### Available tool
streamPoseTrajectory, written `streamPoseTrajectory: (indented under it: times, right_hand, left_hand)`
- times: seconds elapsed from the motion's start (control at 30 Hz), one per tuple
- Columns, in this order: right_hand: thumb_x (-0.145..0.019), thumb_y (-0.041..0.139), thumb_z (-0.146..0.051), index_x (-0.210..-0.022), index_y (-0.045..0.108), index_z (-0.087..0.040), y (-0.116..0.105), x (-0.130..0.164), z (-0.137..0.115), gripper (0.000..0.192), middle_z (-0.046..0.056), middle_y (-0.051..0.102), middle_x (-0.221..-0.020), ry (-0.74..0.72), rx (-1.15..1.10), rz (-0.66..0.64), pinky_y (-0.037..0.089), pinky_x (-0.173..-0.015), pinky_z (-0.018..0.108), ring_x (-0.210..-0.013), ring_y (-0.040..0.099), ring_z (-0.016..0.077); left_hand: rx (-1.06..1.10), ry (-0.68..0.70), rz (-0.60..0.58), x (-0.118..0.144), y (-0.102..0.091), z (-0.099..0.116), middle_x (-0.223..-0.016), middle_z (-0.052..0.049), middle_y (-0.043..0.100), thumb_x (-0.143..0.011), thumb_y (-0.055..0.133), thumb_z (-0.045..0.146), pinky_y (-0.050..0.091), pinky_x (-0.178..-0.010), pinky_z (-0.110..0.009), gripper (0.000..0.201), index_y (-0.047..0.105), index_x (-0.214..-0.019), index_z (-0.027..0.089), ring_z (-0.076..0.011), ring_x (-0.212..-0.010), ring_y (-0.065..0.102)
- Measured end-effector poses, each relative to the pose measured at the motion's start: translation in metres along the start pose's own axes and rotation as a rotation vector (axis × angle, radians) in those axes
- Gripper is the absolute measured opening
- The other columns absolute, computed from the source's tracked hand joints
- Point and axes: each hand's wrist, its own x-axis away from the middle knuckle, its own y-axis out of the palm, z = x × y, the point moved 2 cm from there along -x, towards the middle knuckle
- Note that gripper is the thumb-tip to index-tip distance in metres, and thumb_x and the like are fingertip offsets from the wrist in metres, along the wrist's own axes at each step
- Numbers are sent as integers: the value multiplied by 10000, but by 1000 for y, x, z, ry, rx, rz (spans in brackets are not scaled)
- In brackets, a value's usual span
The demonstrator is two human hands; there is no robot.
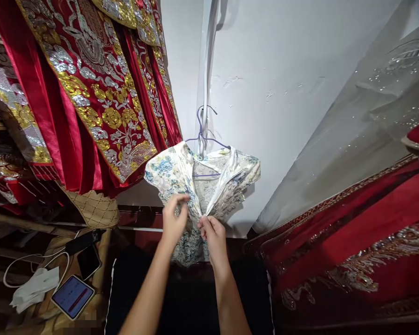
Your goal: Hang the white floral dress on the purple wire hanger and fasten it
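A floral dress [169, 170], white with blue and yellow print, hangs on a purple wire hanger [199, 135] in front of me. Its V-shaped front opening is spread above and drawn together lower down. At the bottom of that opening, my right hand [214, 235] pinches the fabric edges between thumb and fingers; any small fastener there is hidden by the fingertips. My left hand [174, 221] hovers at the left side of the opening, its fingers bent and thumb apart, with nothing visible in it. Gathered, darker fabric falls below both hands.
Red garments with gold and silver embroidery [111, 116] hang at the left. Sheer sparkly fabric [335, 139] and a red beaded garment [370, 209] fill the right. A wooden stool [103, 260] at lower left bears a lit phone [73, 296], a dark phone [89, 262], cables and tissue [37, 286].
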Motion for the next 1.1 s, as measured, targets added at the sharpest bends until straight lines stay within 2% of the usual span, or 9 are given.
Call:
streamPoseTrajectory:
  times: [0.07,0.13,0.4,0.57,0.7,0.8,0.97,1.03,1.1]
  right_hand:
    - [-899,567,-514,-735,571,-184,4,10,-8,368,-5,550,-671,-23,-39,-50,321,-516,247,-536,392,109]
    - [-902,576,-512,-708,566,-183,4,12,-17,382,-17,511,-628,-35,2,-86,323,-529,250,-537,391,110]
    - [-926,529,-515,-794,654,-179,-2,12,-32,382,-33,455,-536,-77,155,-192,315,-525,260,-517,435,133]
    - [-920,535,-474,-847,693,-167,-1,17,-33,353,-19,515,-531,-65,176,-286,353,-548,267,-530,493,148]
    - [-898,536,-419,-773,690,-167,-2,4,-44,321,-14,538,-498,-39,183,-228,362,-514,267,-485,488,143]
    - [-864,551,-362,-756,681,-157,2,-31,-84,265,-20,552,-483,-50,175,-129,338,-463,246,-431,436,112]
    - [-868,543,-299,-707,655,-121,19,-98,-186,265,9,595,-522,-237,117,-111,299,-425,188,-410,433,63]
    - [-870,527,-282,-710,630,-130,22,-106,-208,244,-5,574,-503,-283,80,-105,281,-416,174,-393,411,52]
    - [-873,517,-291,-708,603,-148,21,-104,-215,235,-18,557,-496,-344,83,-92,283,-417,170,-391,404,49]
  left_hand:
    - [124,-125,-97,35,14,-13,-1103,-79,640,-917,518,211,496,-961,-379,252,562,-1164,241,-224,-1066,617]
    - [197,-185,-153,51,25,-17,-1150,-82,633,-915,542,230,486,-974,-369,323,525,-1237,252,-224,-1099,615]
    - [147,-231,-112,52,34,-8,-1107,-80,629,-951,460,258,489,-903,-348,223,540,-1159,252,-226,-1054,618]
    - [114,-225,-142,58,36,-10,-852,-23,557,-982,406,308,462,-726,-304,121,503,-976,237,-194,-810,570]
    - [104,-221,-158,62,38,-11,-795,-4,515,-985,404,289,420,-670,-289,103,454,-907,244,-181,-744,518]
    - [61,-194,-177,64,42,-13,-827,-17,515,-990,398,278,423,-709,-308,108,441,-896,248,-191,-771,516]
    - [-62,-115,-266,53,51,-22,-859,-44,527,-968,389,222,428,-757,-332,105,425,-873,246,-216,-832,540]
    - [-111,-91,-361,37,48,-23,-833,-41,536,-942,400,192,425,-730,-325,118,424,-837,239,-216,-806,546]
    - [-140,-66,-463,15,38,-17,-799,-30,549,-918,416,175,418,-703,-312,121,437,-814,232,-207,-766,548]
